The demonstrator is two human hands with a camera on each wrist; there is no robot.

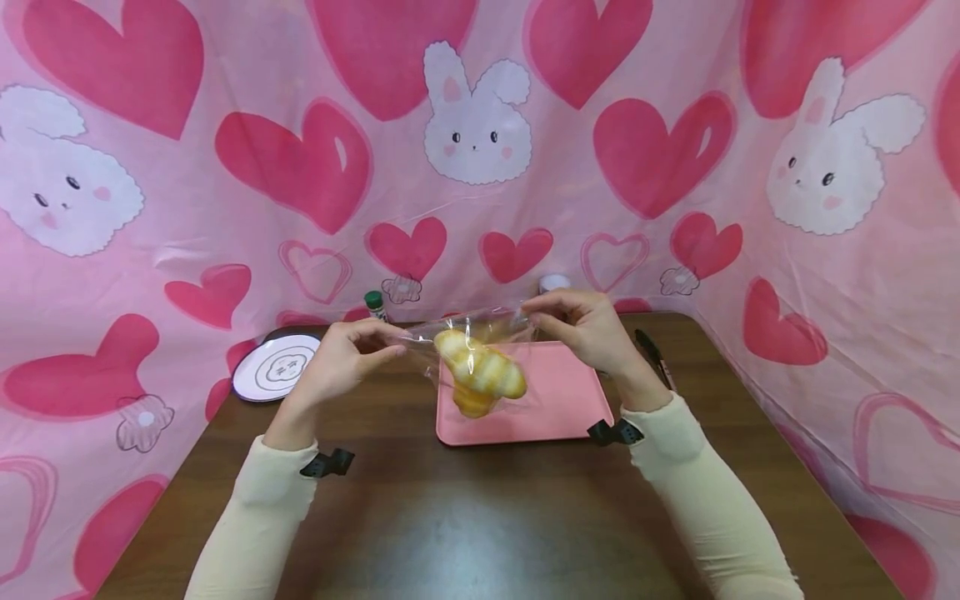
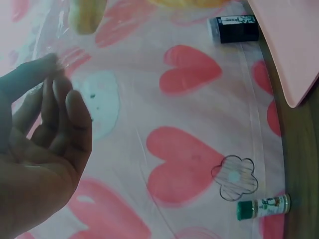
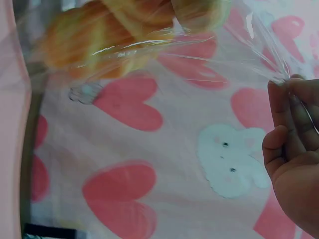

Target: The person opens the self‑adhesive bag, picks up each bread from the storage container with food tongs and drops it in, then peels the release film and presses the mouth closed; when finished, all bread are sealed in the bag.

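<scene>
Between the two hands a clear plastic bag (image 1: 491,323) is stretched, its top edge pulled sideways. Inside it sits striped golden bread (image 1: 483,367), one piece crossing over another. The left hand (image 1: 337,358) pinches one upper corner of the bag between thumb and fingertips. At the opposite corner the right hand (image 1: 588,329) pinches the film, which gathers into creases at its fingertips (image 3: 278,94). Behind the bag in the head view lies a pink tray (image 1: 566,396), which the bread overlaps. The right wrist view shows the bread (image 3: 99,45) through the film from close by.
A white plate (image 1: 277,367) with a line drawing lies at the left edge of the brown table (image 1: 465,517). Along the back stand a small green-capped bottle (image 1: 375,304) and a white-topped jar (image 1: 553,283). To the right is a slender black item (image 1: 651,354).
</scene>
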